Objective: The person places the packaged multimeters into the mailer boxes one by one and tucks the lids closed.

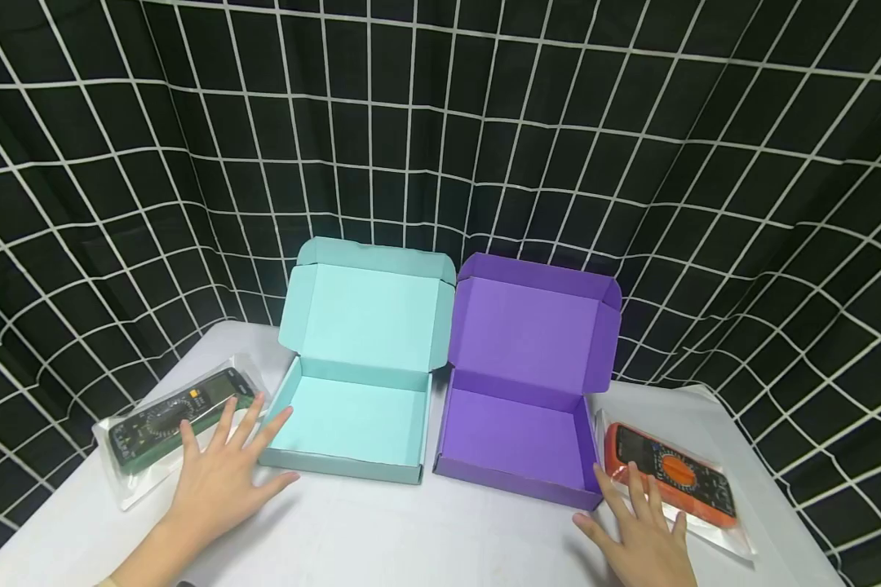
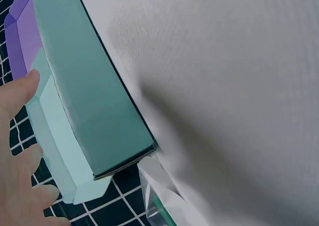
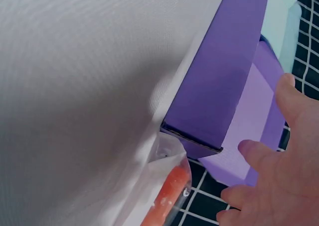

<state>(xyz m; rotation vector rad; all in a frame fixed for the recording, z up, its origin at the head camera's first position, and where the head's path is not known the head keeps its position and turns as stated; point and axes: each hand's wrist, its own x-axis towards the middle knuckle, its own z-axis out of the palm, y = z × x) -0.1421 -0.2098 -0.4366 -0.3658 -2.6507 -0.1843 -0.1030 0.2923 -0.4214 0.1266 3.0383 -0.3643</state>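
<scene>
My left hand, fingers spread and holding nothing, hovers between a dark multimeter with a green case in a clear plastic bag and the mint-green box. That box stands with its lid raised and nothing inside. Beside it a purple box is also open-lidded and bare within. My right hand is spread too, near the purple box's front right corner and an orange multimeter in its own clear bag. In the right wrist view, thumb and fingers of the right hand are apart with nothing between them.
A white cloth-covered table carries everything. Black curtains with a white grid enclose the table at the back and both sides. The two raised lids stand close together near the back curtain.
</scene>
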